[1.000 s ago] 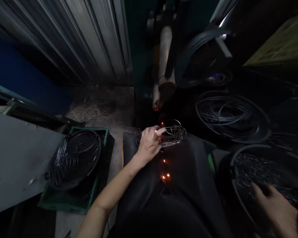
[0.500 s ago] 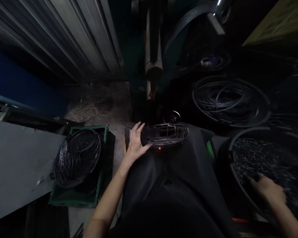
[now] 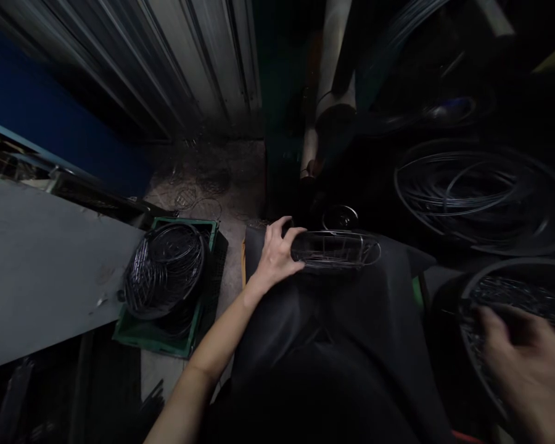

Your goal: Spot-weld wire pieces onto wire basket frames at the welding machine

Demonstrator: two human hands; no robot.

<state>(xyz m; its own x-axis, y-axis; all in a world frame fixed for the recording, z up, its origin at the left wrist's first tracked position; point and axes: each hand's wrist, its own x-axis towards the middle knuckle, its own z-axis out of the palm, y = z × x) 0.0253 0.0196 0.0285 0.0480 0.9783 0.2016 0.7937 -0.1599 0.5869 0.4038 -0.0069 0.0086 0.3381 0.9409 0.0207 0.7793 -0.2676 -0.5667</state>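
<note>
From my end of the feed, I had the left hand (image 3: 275, 256) at one end of the wire frame (image 3: 335, 265), its thumb on the near side and its forefinger on the far side, closed around that end as far as I could see. The frame lay lengthwise to the right of those fingers, low over the dark cloth (image 3: 305, 327), with a small ring (image 3: 340, 206) just past its far edge; I could not tell whether the two were joined. The right hand (image 3: 527, 364) was well off to the right, above the bin (image 3: 474, 277) of small metal pieces (image 3: 502, 287), its fingers parted and half curled. It was blurred, and I could not tell whether a piece sat between them. I judged the step in hand to be steadying the frame with one hand while the other worked at the bin. To my mind, a sound next move called for the left fingers to hold the frame level, and for the right fingertips to have one clean pinch before leaving the rim. The pale metal rods (image 3: 335, 55) stood beyond the left fingertips, so any raising of the frame needed care to keep wires and knuckles clear.
</note>
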